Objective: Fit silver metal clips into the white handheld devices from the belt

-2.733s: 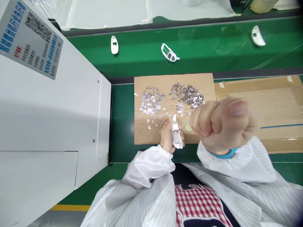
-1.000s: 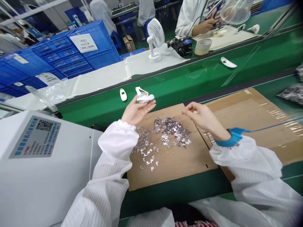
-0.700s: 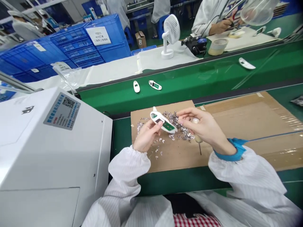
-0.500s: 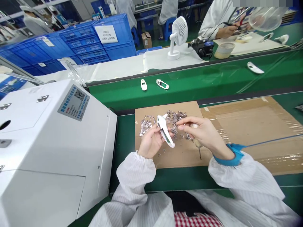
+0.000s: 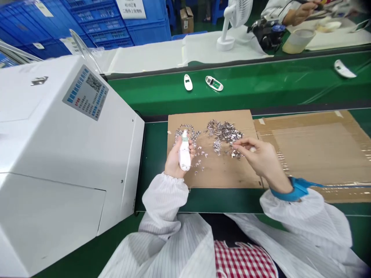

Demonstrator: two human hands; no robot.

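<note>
My left hand (image 5: 173,161) is closed around a white handheld device (image 5: 184,155), shaped like an ear thermometer, its narrow tip pointing away from me. At the right edge of a heap of small shiny metal pieces (image 5: 227,132), my right hand (image 5: 259,154) has thumb and forefinger pinched together. Whether a metal piece is between those fingertips is too small to tell. The pale rounded end of a screwdriver (image 5: 253,149) shows among the right-hand fingers; its shaft is hidden. More metal pieces (image 5: 199,154) lie scattered beside my left hand on a cardboard sheet (image 5: 220,173).
A large white machine (image 5: 116,154) stands at left. On the green strip beyond lie a white shell (image 5: 188,82), another with a circuit board (image 5: 214,83) and a white part (image 5: 344,69). Further back are a fan (image 5: 225,43), blue crates (image 5: 147,34) and a co-worker's hand (image 5: 301,14).
My left hand has turned the white device, so its closed outer face shows instead of the open side. My right hand has moved away from it, rightward to the metal heap. The view has tilted down.
</note>
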